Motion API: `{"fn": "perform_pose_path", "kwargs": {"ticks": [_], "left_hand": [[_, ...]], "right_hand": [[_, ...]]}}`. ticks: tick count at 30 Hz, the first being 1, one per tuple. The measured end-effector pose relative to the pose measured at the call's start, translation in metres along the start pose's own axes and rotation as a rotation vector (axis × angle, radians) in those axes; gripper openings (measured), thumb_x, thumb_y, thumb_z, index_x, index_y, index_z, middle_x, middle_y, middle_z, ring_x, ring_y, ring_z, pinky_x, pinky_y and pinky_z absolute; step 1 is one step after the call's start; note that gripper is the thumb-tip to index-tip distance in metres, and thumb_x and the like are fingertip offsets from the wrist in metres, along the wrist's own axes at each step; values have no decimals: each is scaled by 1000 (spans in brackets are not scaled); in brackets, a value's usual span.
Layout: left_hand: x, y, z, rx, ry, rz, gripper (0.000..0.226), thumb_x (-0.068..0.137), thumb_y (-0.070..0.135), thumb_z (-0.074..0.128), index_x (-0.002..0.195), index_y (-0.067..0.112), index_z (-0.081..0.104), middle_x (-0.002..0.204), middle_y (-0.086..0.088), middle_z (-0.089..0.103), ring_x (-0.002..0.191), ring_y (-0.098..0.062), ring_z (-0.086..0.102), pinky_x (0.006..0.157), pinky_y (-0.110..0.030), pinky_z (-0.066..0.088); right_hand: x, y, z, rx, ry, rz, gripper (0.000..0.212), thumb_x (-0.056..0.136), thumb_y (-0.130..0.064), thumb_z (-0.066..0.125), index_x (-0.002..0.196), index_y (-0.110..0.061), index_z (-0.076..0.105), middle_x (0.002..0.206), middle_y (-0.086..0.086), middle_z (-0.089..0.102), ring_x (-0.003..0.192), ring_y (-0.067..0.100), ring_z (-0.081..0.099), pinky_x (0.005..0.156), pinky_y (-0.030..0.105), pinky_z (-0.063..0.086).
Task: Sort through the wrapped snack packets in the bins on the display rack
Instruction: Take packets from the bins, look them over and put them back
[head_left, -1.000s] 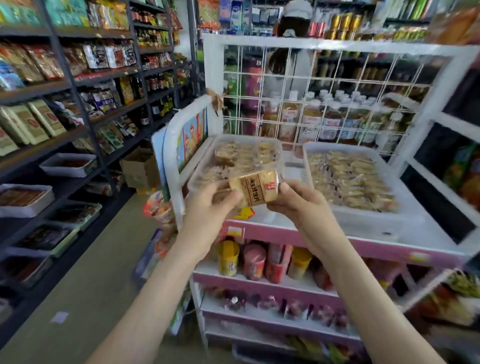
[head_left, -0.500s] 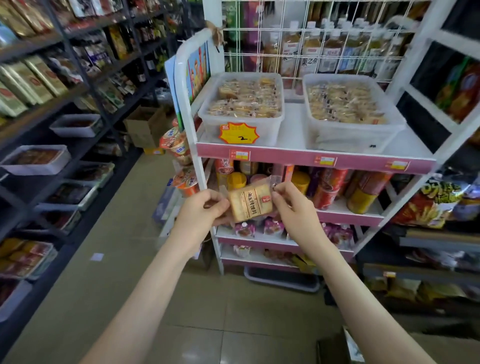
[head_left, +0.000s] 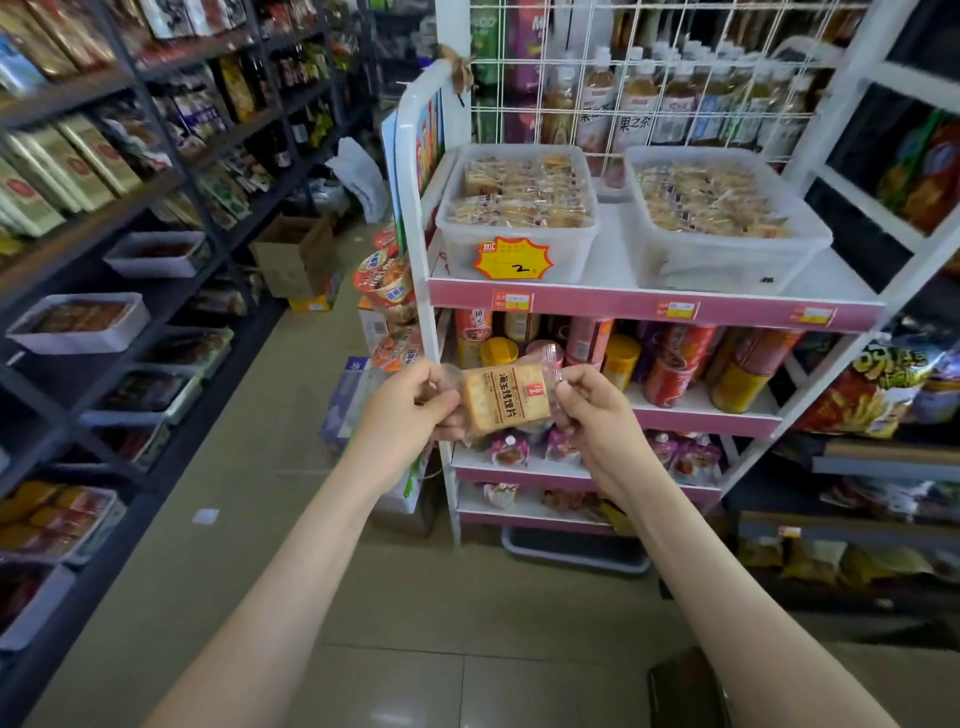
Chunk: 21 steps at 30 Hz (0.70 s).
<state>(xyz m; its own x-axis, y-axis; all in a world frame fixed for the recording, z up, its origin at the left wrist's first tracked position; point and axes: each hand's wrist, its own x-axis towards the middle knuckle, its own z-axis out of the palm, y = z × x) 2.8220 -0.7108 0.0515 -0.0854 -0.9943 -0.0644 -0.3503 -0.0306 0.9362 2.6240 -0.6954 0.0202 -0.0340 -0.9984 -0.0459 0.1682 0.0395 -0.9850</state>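
Note:
A clear-wrapped snack packet (head_left: 505, 398) holding a tan biscuit with a printed label is stretched between both hands. My left hand (head_left: 410, 402) pinches its left wrapper end and my right hand (head_left: 595, 410) pinches its right end. I hold it in front of the rack's second shelf, well below the top shelf. Up there stand two translucent bins full of similar packets: the left bin (head_left: 457, 249), with a yellow starburst price tag (head_left: 511, 258), and the right bin (head_left: 727, 267).
The white and pink display rack (head_left: 649, 306) has canisters (head_left: 670, 371) on its second shelf and small pouches lower down. Dark shelving with trays (head_left: 78, 322) lines the left aisle. A cardboard box (head_left: 293, 257) and cup noodles (head_left: 384, 280) sit by the rack's left side.
The packet and both hands have come down from bin height to the second shelf's level. The view has drawn back from the rack and shows more floor.

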Motion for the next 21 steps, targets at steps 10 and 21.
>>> {"fn": "perform_pose_path", "kwargs": {"ticks": [10,21], "left_hand": [[-10,15,32,-209,-143,-15,64,78,66,62,133,36,48,128,12,60,116,-9,58,103,-41,46],[-7,9,31,-587,-16,70,50,80,20,77,123,18,51,116,-9,67,110,-26,65,96,-46,51]], "right_hand": [[-8,-25,26,-448,47,-335,18,97,0,43,87,-12,52,78,1,54,64,6,46,60,11,40],[-16,-37,46,-492,-137,-571,49,81,16,41,96,-29,54,92,-13,59,75,-3,57,65,9,42]]}}
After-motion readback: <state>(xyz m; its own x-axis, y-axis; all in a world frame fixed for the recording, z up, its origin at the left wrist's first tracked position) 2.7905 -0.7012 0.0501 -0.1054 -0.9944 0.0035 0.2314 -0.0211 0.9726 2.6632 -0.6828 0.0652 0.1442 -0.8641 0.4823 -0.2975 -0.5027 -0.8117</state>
